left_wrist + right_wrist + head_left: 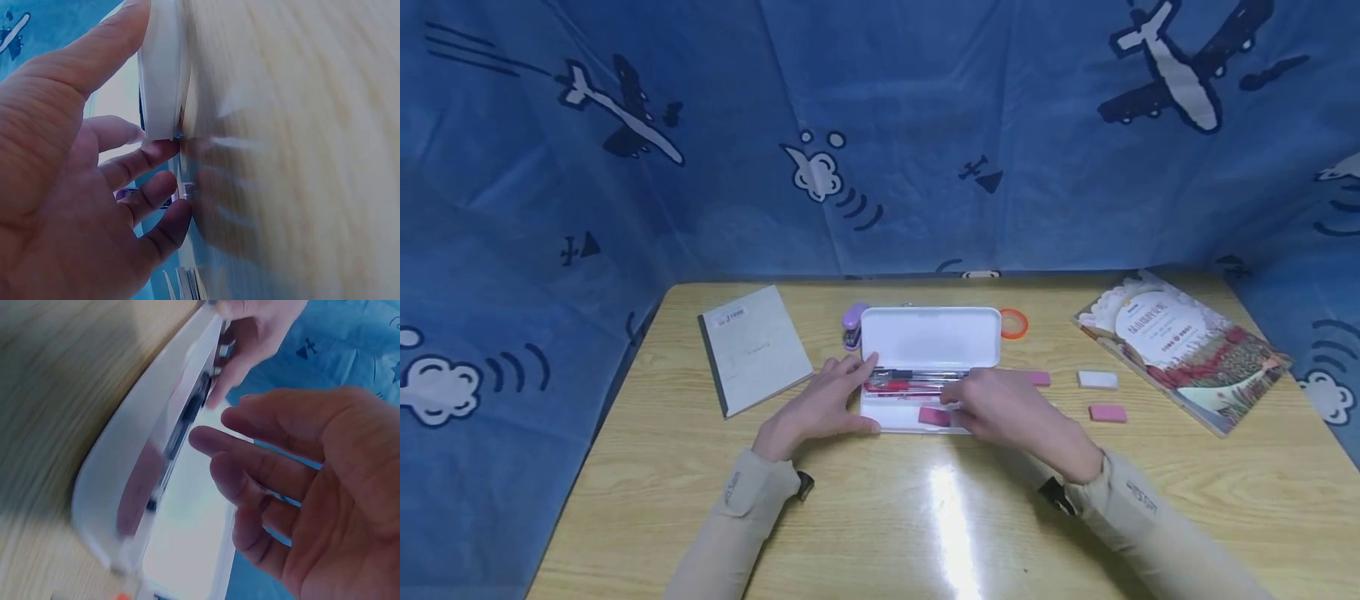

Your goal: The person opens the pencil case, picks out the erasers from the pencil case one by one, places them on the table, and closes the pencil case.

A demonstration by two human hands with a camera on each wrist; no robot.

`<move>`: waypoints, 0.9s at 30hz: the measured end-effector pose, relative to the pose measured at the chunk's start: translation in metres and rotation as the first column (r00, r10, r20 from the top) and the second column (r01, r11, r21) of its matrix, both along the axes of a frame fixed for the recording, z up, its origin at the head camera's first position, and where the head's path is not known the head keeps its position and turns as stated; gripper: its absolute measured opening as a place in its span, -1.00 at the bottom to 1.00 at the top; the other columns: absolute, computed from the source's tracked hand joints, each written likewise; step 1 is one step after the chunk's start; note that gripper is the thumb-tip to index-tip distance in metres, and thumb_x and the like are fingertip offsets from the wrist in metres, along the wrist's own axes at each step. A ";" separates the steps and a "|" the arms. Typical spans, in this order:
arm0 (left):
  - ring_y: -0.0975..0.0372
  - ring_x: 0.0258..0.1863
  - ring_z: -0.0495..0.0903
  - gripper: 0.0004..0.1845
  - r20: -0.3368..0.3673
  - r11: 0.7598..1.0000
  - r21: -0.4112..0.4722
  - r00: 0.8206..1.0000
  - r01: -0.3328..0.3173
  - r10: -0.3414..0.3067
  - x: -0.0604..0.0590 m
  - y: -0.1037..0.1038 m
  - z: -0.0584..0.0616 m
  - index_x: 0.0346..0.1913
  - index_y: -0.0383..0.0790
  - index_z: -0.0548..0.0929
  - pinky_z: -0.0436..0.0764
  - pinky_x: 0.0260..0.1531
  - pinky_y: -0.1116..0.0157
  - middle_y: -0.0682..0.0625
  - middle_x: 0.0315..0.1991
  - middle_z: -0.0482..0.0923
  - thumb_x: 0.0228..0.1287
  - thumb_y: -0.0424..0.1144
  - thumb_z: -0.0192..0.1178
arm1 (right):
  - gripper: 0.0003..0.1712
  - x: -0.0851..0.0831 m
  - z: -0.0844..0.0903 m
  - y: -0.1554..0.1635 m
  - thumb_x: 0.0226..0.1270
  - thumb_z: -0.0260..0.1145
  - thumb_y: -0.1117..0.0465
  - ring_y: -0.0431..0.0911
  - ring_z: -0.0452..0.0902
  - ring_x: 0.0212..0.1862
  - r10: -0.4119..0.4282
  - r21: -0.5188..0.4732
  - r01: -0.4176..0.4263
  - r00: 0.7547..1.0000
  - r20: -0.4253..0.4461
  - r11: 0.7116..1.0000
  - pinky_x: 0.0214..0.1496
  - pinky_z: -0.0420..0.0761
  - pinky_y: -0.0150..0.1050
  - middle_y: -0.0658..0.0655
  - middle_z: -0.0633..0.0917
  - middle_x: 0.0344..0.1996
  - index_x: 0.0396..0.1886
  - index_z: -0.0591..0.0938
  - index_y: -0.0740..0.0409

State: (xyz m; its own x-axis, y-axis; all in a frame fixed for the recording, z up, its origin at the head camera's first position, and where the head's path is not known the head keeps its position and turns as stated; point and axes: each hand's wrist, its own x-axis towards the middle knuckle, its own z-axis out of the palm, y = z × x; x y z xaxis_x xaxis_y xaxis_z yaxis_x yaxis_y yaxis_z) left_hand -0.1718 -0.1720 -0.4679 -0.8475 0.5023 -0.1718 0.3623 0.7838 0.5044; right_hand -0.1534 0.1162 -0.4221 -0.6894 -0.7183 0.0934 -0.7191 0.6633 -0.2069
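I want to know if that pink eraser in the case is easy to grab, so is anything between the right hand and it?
Nothing visible blocks it. The right hand hovers with relaxed fingers right beside the pink eraser, which lies in the open pencil case in front of the pens. The left hand steadies the case's left end.

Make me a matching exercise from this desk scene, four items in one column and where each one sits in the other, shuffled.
Items:
1. pink eraser
2. orange tape ring
3. grey-covered notebook
4. small purple stapler

Places:
A. far left of the wooden table
B. inside the open white plastic pencil case
C. just right of the raised lid
D. just left of the raised lid

Pairs: 1-B, 2-C, 3-A, 4-D
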 end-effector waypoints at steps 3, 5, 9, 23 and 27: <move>0.06 0.20 0.27 0.16 0.007 1.000 0.001 1.000 -0.003 0.003 0.000 0.000 0.000 0.64 -0.08 0.03 0.38 0.31 0.05 -0.09 0.49 0.26 0.09 0.14 0.50 | -0.89 0.001 -0.002 -0.012 0.32 0.42 0.16 -0.24 0.39 -0.56 -0.003 0.023 0.003 1.000 0.013 1.000 -0.50 0.44 -0.28 -0.12 0.63 -0.60 -0.43 0.71 -0.05; 0.05 0.23 0.27 0.16 0.014 1.000 0.004 1.000 -0.006 0.006 0.000 0.000 0.000 0.64 -0.08 0.04 0.37 0.33 0.04 -0.10 0.52 0.23 0.09 0.14 0.50 | -0.84 0.002 -0.003 -0.018 0.37 0.38 0.13 -0.23 0.36 -0.58 -0.022 0.044 0.021 0.999 0.027 0.999 -0.52 0.42 -0.28 -0.12 0.61 -0.63 -0.45 0.71 -0.05; 0.03 0.28 0.26 0.16 0.028 1.000 0.001 1.000 -0.009 0.009 0.000 0.000 0.001 0.64 -0.06 0.03 0.35 0.37 0.02 -0.11 0.55 0.19 0.10 0.15 0.49 | -0.76 0.004 -0.003 -0.026 0.37 0.36 0.14 -0.20 0.31 -0.62 -0.070 0.087 0.065 0.996 0.058 0.994 -0.56 0.37 -0.28 -0.10 0.51 -0.70 -0.54 0.65 -0.03; 0.02 0.32 0.24 0.16 0.019 1.000 -0.007 1.000 -0.013 0.013 0.000 0.001 0.001 0.63 -0.06 0.05 0.32 0.42 0.00 -0.11 0.57 0.17 0.08 0.16 0.50 | -0.81 0.005 -0.009 -0.036 0.31 0.34 0.27 -0.15 0.34 -0.59 -0.120 0.148 0.109 0.990 0.067 0.983 -0.58 0.38 -0.26 -0.06 0.53 -0.68 -0.51 0.64 -0.01; 0.02 0.33 0.24 0.16 0.025 1.000 -0.007 1.000 -0.016 0.016 0.000 0.001 0.001 0.63 -0.06 0.05 0.32 0.42 0.00 -0.12 0.57 0.17 0.08 0.15 0.50 | -0.80 0.005 -0.012 -0.039 0.25 0.35 0.36 -0.14 0.36 -0.56 -0.142 0.163 0.127 0.986 0.085 0.978 -0.56 0.39 -0.26 -0.06 0.56 -0.64 -0.50 0.66 -0.02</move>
State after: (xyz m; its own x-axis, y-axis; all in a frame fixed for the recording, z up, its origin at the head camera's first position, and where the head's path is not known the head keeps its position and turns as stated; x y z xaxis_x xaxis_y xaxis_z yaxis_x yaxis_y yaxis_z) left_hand -0.1720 -0.1713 -0.4671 -0.8508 0.4875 -0.1963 0.3373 0.7929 0.5074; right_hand -0.1485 0.0775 -0.4339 -0.7811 -0.6188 -0.0837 -0.6029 0.7823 -0.1564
